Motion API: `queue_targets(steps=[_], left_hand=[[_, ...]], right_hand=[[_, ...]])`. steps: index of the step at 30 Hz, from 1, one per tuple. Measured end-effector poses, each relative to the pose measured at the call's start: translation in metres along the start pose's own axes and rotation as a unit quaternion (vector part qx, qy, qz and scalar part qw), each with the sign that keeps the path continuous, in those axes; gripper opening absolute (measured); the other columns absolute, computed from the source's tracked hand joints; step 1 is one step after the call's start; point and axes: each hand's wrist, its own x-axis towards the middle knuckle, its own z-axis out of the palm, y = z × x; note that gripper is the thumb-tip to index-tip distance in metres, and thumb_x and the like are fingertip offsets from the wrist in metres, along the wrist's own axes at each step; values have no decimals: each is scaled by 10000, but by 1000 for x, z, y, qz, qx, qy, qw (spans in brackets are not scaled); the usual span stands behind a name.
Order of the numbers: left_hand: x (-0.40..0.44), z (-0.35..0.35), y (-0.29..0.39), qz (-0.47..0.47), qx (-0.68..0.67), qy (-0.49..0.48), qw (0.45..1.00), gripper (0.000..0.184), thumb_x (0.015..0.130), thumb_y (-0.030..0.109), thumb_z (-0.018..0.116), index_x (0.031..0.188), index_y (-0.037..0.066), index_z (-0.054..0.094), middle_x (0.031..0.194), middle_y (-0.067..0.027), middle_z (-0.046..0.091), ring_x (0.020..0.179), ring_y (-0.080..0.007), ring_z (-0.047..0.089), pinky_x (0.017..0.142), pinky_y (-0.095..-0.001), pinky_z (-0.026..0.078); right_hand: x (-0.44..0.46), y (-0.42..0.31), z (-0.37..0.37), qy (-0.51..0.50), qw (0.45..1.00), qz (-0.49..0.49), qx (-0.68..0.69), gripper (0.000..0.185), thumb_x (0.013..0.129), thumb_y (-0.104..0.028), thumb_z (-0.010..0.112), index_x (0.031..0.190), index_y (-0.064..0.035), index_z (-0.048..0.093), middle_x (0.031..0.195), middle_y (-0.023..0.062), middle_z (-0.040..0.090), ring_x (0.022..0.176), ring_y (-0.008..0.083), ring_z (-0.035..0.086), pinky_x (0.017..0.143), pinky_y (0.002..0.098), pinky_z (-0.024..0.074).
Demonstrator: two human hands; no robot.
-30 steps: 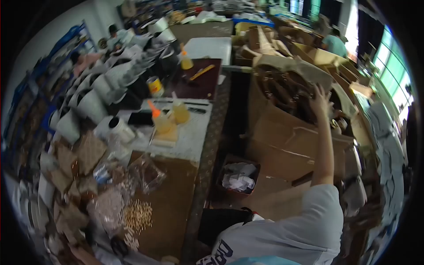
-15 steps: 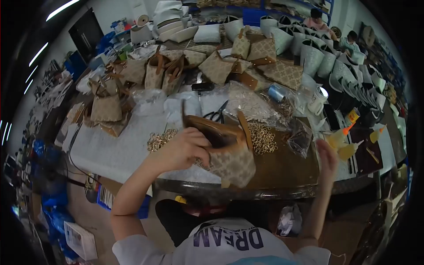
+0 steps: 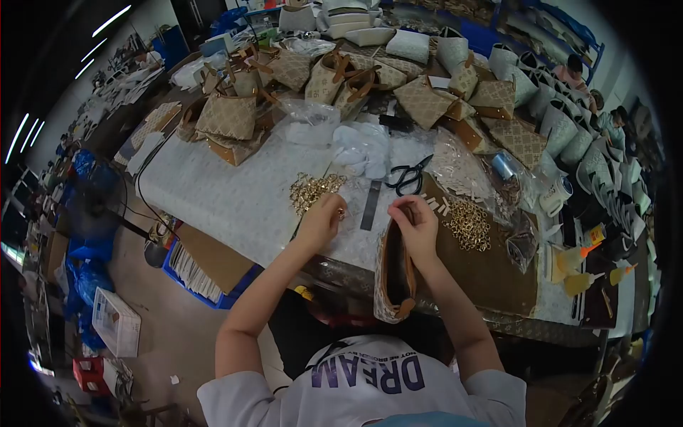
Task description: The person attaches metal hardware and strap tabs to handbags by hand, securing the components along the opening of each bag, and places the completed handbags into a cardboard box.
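My left hand [image 3: 321, 222] is closed in a pinch beside a pile of small gold metal hooks [image 3: 313, 191]. A gold glint shows at its fingertips, apparently one small gold metal piece. My right hand [image 3: 418, 231] has thumb and forefinger pinched at the upper end of a beige patterned handbag [image 3: 384, 290] with brown leather trim. The bag stands upright at the table's front edge, its mouth open towards me. Exactly which part of it the fingers grip is hard to see. Black scissors [image 3: 408, 176] and a dark flat strip [image 3: 371, 205] lie just beyond the hands.
Gold rings [image 3: 467, 224] lie heaped on a brown board [image 3: 491, 281] to the right. Glue bottles [image 3: 571, 260] stand further right. Finished-looking patterned bags [image 3: 228, 117] and white bag pieces [image 3: 409, 46] line the back. A blue crate [image 3: 224, 299] is below the table's left side.
My left hand has moved off the bag to the hook pile. My right hand has come from the glue bottles to the bag, which is turned more upright. The view has shifted too.
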Motion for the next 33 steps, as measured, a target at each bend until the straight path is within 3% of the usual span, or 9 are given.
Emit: queue_targets(steps=[2, 5, 10, 13, 14, 17, 20, 26, 33], left_hand=[[11, 18, -33, -150, 19, 29, 988, 74, 811, 51, 604, 881, 25, 605, 1032, -170, 615, 985, -359, 578, 824, -425, 481], [29, 39, -66, -96, 84, 37, 991, 170, 839, 143, 628, 951, 15, 633, 985, -179, 631, 955, -363, 590, 808, -440, 482], [47, 46, -90, -143, 133, -32, 980, 191, 795, 138, 663, 953, 37, 699, 821, -171, 673, 822, -356, 638, 739, -439, 502], [49, 40, -80, -201, 24, 44, 978, 242, 794, 161, 682, 1001, 37, 697, 760, -167, 673, 750, -307, 657, 698, -400, 512], [54, 24, -51, -256, -52, 57, 964, 258, 840, 156, 679, 1063, 25, 686, 783, -119, 688, 760, -208, 671, 688, -318, 522], [60, 1, 0, -254, -467, 41, 846, 233, 891, 116, 643, 1096, 7, 665, 854, -54, 682, 769, -131, 649, 691, -261, 520], [67, -27, 64, -236, -492, -23, 838, 223, 928, 92, 599, 1129, 7, 646, 935, -30, 662, 774, -102, 629, 701, -225, 515], [77, -34, 99, -167, -328, -97, 925, 259, 850, 59, 699, 1102, 12, 665, 933, -47, 663, 796, -109, 645, 720, -231, 524], [87, -28, 106, -44, -94, -38, 994, 240, 769, 135, 772, 965, 8, 714, 794, -78, 630, 677, -154, 643, 627, -267, 512]], right_hand=[[-4, -2, 2, 28, 998, -8, -61, 172, 845, -21, 690, 998, 7, 617, 834, 29, 635, 753, 73, 587, 691, 219, 470], [-5, 0, 7, 63, 987, -51, -140, 218, 853, -19, 675, 1063, 11, 626, 820, 44, 648, 750, 84, 598, 696, 228, 475], [3, -12, 15, 18, 987, -81, -139, 191, 888, 3, 594, 1074, 32, 628, 864, 101, 682, 813, 118, 655, 729, 256, 507], [12, -9, 12, -16, 981, -70, -180, 177, 884, 5, 595, 1055, 43, 619, 835, 104, 687, 799, 122, 670, 736, 249, 509], [14, -8, 13, -7, 979, -81, -187, 150, 884, -7, 600, 1024, 41, 621, 827, 105, 693, 786, 123, 682, 720, 243, 508], [17, -16, 14, 8, 975, -98, -199, 152, 876, -30, 618, 1015, 31, 615, 833, 121, 691, 765, 151, 691, 671, 250, 502], [18, -16, 13, 6, 969, -87, -229, 160, 856, -28, 634, 1013, 0, 623, 820, 178, 663, 723, 249, 688, 629, 294, 499], [15, -3, 13, 44, 958, -138, -246, 187, 855, -41, 611, 1037, -18, 645, 859, 189, 670, 760, 350, 667, 627, 375, 522], [16, -2, 13, 36, 955, -150, -254, 218, 845, -44, 588, 1053, -20, 645, 846, 194, 666, 738, 364, 655, 628, 411, 523]])
